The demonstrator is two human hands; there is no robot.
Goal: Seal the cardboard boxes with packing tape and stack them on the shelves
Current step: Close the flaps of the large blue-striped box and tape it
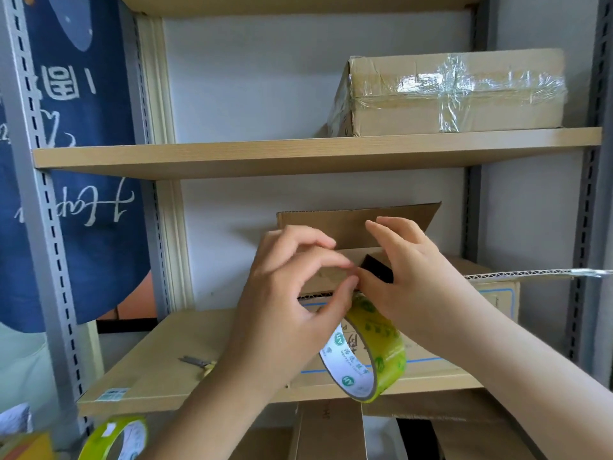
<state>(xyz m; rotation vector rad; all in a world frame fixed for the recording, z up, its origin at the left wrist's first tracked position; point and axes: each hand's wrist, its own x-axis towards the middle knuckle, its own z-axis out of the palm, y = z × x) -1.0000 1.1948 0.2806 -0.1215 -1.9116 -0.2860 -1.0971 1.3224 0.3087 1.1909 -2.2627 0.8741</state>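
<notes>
While one taped box [454, 94] sits up high, both hands [285, 293] pinch the tape roll [368, 356] at the open box [358, 227]; not sealed yet.

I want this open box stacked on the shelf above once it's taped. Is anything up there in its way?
Partly. A taped box already sits on the right side of the upper shelf; the left side shows bare board. The open box is on the shelf below, both hands at it, the tape roll hanging in front.
</notes>
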